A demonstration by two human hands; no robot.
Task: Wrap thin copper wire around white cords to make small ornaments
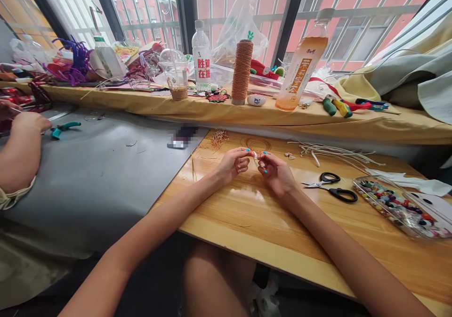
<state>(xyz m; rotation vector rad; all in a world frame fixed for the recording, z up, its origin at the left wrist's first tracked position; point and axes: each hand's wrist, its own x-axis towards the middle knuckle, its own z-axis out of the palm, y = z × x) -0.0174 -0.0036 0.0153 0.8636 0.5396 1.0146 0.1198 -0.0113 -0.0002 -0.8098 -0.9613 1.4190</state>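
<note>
Over the wooden table (226,213), my left hand (235,161) and my right hand (275,170) meet with fingertips nearly touching. Between them is a short piece of white cord (255,158), pinched by thumb and forefinger on each side. Its lower end hangs down beside the right fingers. Just behind the hands lies a loose coil of thin copper-coloured wire (259,140). A tangle of wire scraps (219,139) is to the left of it. Black-handled scissors (330,187) rest to the right of my right hand, blades pointing left.
A clear box of beads (399,208) stands at the right, near white cords (335,152). On the ledge behind are a spool of brown cord (242,72), a tea bottle (302,62) and a water bottle (202,58). At left, a co-worker's arm (24,147) is beside teal pliers (65,129).
</note>
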